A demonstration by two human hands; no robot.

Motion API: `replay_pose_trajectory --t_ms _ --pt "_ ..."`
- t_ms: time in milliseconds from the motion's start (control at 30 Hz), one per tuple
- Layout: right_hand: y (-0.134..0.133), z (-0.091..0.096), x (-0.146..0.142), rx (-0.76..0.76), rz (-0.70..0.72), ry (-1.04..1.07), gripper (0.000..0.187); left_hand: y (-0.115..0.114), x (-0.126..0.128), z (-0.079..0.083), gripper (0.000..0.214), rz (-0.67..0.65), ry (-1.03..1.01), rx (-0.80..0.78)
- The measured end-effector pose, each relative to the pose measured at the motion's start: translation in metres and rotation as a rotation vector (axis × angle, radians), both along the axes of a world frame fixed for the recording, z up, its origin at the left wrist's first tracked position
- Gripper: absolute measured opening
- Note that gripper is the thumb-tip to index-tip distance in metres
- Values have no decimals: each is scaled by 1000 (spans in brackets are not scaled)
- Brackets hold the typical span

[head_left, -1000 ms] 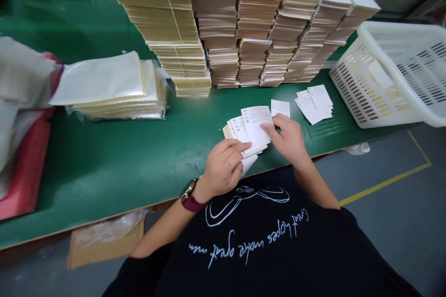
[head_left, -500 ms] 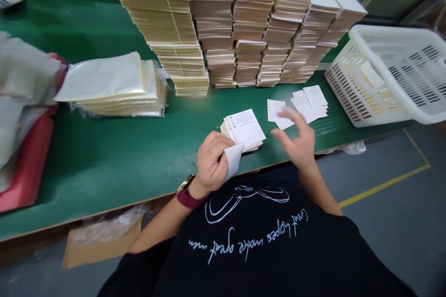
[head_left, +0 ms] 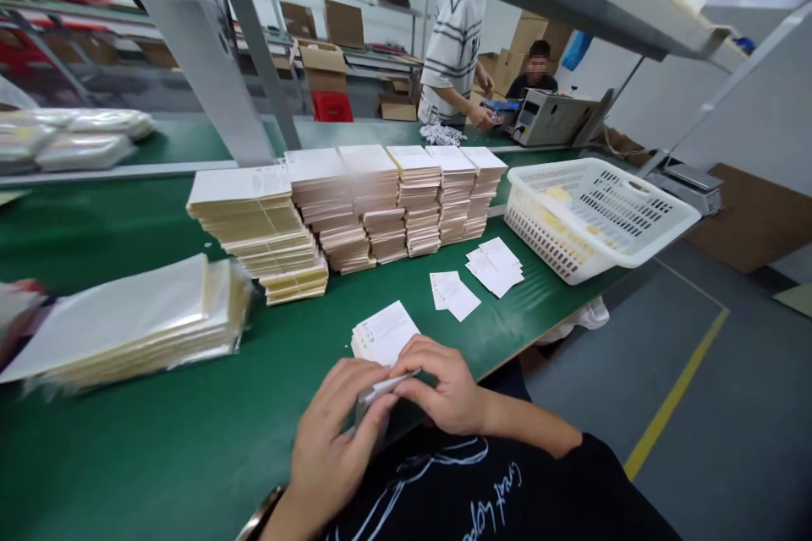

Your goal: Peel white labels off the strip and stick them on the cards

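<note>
Both hands grip a thin sheaf of cards (head_left: 379, 393) close to the body, in front of the tall stacks (head_left: 393, 203) and well below them in view. The left hand (head_left: 336, 431) is closed around the sheaf's lower side, its fingers wrapped over the edge, while the right hand (head_left: 444, 380) pinches the top edge from the other side, its fingers curled inward; the sheaf is partly hidden between them. Just beyond the hands, and nearer the stacks, a low pile of printed cards (head_left: 384, 334) lies on the green bench (head_left: 120, 465), almost touching the right hand's knuckles. Two small groups of loose cards (head_left: 495, 266) lie right in front of the stacks, to their right side. A film-wrapped pack (head_left: 127, 325) sits left of the stacks, and a white plastic basket (head_left: 672, 220) sits to their right. Beyond the stacks, across the bench, a person in a striped shirt (head_left: 453, 51) stands with both hands at a machine (head_left: 551, 118), and another person (head_left: 533, 72) is seated behind it.
</note>
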State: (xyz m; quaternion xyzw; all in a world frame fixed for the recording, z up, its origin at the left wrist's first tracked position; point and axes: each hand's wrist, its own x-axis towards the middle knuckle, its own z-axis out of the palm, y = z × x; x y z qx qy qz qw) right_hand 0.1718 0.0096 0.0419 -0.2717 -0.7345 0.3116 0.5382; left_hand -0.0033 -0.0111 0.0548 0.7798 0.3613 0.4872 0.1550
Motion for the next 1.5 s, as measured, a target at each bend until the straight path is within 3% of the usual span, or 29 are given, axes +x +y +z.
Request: replay_pose_trajectory --t_ms 133,300,400,533,667,800,867,1033,1133,1233,1367,1433,1500 --pt "2 -2 0 -7 -52 15 18 -2 2 3 9 74 -57 -16" --pt "-2 -11 -1 -292 -17 132 15 -3 11 0 30 188 -101 -45" --pt "-4 -14 -2 -358 -35 194 8 0 16 -6 43 212 -94 -51" --pt "-1 -17 -1 -256 -44 179 3 1 17 -16 55 112 -51 0" --pt "6 -22 6 -105 -162 147 6 -1 14 -19 48 -20 125 58" --pt "14 -20 14 -105 -365 87 3 1 11 -19 38 -32 250 107" --pt "16 -18 14 -96 -402 87 4 3 9 -20 34 3 257 128" --pt "14 -21 5 -85 -246 177 7 1 4 -21 8 40 139 37" --pt "9 -26 -1 -127 -138 214 9 -4 -2 -19 35 27 28 -29" --pt "2 -31 -4 -166 -87 118 8 -9 -7 -15 44 89 155 13" --pt "-5 -26 -3 -29 33 17 15 -9 -10 -14 9 121 314 158" --pt "-5 -18 1 102 -42 49 16 -7 -9 -16 9 51 292 154" --pt "-2 -9 6 132 -266 93 12 -4 -9 -21 12 14 255 134"
